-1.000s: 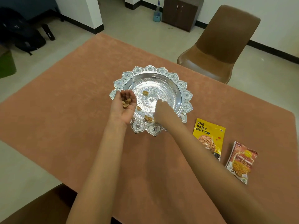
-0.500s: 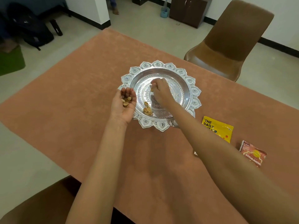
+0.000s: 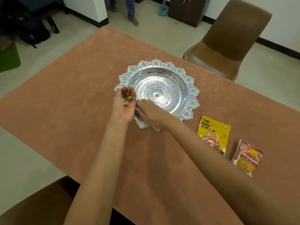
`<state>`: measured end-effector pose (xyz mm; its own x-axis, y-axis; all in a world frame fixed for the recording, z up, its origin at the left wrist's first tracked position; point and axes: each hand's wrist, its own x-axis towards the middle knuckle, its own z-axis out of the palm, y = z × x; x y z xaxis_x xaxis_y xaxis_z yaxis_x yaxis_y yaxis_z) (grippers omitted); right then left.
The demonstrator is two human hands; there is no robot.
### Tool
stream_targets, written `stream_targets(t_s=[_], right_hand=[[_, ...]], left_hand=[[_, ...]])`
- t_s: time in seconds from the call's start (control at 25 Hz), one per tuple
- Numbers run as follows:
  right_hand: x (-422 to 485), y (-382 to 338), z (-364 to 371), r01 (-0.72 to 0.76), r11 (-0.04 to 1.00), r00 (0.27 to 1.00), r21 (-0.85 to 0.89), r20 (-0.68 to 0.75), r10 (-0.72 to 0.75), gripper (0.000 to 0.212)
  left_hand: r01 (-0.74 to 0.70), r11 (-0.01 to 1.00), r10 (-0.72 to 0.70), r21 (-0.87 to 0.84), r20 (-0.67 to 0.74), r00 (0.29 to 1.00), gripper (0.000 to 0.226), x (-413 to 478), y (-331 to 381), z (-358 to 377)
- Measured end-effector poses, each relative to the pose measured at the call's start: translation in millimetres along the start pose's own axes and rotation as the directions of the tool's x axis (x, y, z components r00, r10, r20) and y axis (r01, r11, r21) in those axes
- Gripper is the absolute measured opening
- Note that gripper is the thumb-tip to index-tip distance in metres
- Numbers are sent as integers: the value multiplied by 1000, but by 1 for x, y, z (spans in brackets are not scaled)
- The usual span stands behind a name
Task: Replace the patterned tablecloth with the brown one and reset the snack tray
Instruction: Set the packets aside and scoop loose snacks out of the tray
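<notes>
Tray (image 3: 193, 91) now emptied; left hand (image 3: 124, 109) cupped, carrying shells (image 3: 126, 100); right hand (image 3: 152, 113) beside it, grip unclear.

The tablecloth (image 3: 81, 103) is showing plain reddish brown, the tray (image 3: 193, 91) is gleaming silver with embossed rings and petals, the nut packet (image 3: 212, 133) is showing yellow, the snack packet (image 3: 248, 156) red-orange.

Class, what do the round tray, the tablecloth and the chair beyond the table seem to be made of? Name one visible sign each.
Tray: probably silver-coloured metal, polished; it mirrors light and bears embossed patterns.
Tablecloth: woven or felt-like fabric, matt brown-orange; no shine, faint mottled texture.
Chair: likely moulded plastic, smooth brown; one seamless shell with a soft sheen.
</notes>
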<state>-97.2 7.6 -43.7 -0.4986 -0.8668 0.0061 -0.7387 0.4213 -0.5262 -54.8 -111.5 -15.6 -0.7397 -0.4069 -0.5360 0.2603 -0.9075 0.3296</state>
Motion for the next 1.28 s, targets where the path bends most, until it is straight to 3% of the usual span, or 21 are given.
stream_targets(t_s=[0.24, 0.36, 0.4, 0.48, 0.56, 0.6, 0.72, 0.92, 1.08, 1.16, 1.2, 1.24, 1.28], right_hand=[[-21, -2, -5, -173, 970, 985, -172, -10, 174, 29], [-14, -2, -12, -145, 964, 987, -224, 34, 156, 34], [-10, -1, -16, -144, 973, 987, -182, 40, 154, 36], [-1, -2, -30, -222, 970, 966, 99, -111, 233, 41], [13, -8, -48, -225, 858, 849, 461, -339, 405, 43], [19, -14, -53, -176, 820, 797, 544, -410, 443, 40], [28, -38, -46, -68, 841, 805, 537, -469, 364, 30], [18, -45, -27, 36, 857, 772, 515, -559, 303, 24], [9, -45, -26, 90, 817, 762, 570, -567, 312, 22], [2, -28, -39, 3, 860, 729, 510, -590, 348, 20], [1, -11, -47, -133, 905, 732, 404, -576, 364, 18], [-2, 3, -56, -329, 918, 782, 223, -481, 397, 16], [-7, 12, -63, -515, 857, 815, 0, -308, 490, 17]], left_hand=[[-10, 1000, 10, -4, 16, 1000, 35, 2, 1, 0], [-1, 1000, 1, 2, 12, 1000, 33, 1, 1, 1], [12, 1000, -12, 3, 7, 1000, 33, 0, 1, 1], [47, 999, -47, 15, 0, 999, 33, -1, -2, 3], [92, 995, -92, 47, -1, 996, 33, -4, -9, 6], [121, 990, -121, 69, 2, 993, 33, -5, -15, 9], [202, 969, -213, 142, 68, 975, 31, -16, -31, 19], [188, 982, -185, 18, 286, 940, 32, -30, -38, 27], [220, 975, -223, 40, 209, 952, 38, -24, -37, 23], [203, 979, -200, -24, 97, 975, 34, -18, -33, 22], [186, 978, -179, -94, 78, 981, 36, -15, -28, 22], [172, 973, -162, -156, 77, 984, 38, -13, -22, 22], [157, 968, -143, -194, 84, 986, 41, -12, -16, 21]])
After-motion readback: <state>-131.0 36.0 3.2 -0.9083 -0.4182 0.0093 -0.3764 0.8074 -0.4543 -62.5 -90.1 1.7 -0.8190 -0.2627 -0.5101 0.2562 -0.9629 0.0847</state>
